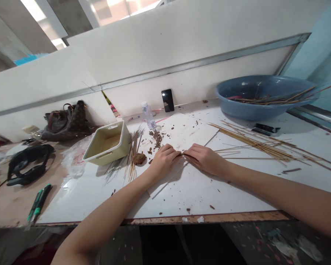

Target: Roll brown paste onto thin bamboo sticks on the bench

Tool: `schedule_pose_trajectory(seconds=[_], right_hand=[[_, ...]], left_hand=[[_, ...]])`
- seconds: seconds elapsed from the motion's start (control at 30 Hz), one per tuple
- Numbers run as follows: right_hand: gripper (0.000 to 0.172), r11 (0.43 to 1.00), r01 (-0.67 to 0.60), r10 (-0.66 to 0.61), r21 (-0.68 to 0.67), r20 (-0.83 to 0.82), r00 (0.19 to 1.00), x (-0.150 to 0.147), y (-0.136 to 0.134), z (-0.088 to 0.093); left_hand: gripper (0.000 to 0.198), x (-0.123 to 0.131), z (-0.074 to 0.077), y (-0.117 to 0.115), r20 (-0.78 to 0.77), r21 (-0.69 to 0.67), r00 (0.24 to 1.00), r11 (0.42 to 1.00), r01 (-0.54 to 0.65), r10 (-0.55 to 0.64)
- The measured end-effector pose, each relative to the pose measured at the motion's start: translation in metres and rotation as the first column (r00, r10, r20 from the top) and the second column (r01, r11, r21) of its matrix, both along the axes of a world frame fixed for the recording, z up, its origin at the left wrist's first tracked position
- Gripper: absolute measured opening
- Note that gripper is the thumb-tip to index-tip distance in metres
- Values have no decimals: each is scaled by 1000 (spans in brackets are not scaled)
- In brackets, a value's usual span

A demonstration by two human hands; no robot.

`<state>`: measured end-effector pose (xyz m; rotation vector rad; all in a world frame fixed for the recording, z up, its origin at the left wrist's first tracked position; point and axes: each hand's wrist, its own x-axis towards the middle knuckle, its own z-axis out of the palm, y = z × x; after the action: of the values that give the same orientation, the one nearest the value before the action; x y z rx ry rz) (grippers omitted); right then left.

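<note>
Stick (183, 155): thin, held between both hands
Left hand (163, 161), right hand (205, 159): narrow, closed on it
Desk (182, 195): white, wood chips (156, 139) scattered
Wall (165, 62): white, behind

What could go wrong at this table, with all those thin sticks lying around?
The left hand and right hand seem to pinch a thin sliver, so a splinter is possible. The loose wooden sticks beside the right hand might get knocked askew. The plastic bottle stands near the brown chips and could tip onto them.

Bright light from the high window (121, 9) — soft shadows, edges warped
</note>
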<state>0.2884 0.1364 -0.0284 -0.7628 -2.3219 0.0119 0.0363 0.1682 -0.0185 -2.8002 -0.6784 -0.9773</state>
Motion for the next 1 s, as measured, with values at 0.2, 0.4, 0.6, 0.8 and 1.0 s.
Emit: schedule_pose_trajectory(seconds=[0.2,0.4,0.6,0.8,1.0], right_hand=[[23,1000,-19,19,10,22,1000,1,-2,3],[27,999,-39,39,-17,18,999,2,-3,6],[26,998,-54,53,20,52,997,2,-1,5],[25,998,-52,49,34,77,996,2,-1,4],[27,1000,-9,9,6,64,998,1,-3,6]], left_hand=[[21,1,1,-1,-32,-28,999,1000,1,-2],[25,1,3,-2,-60,-62,998,998,10,-14],[26,1,4,-3,-79,-75,997,997,5,-11],[27,1,3,-3,-99,-55,995,999,-3,-2],[23,1,5,-2,-50,-47,999,999,-13,11]])
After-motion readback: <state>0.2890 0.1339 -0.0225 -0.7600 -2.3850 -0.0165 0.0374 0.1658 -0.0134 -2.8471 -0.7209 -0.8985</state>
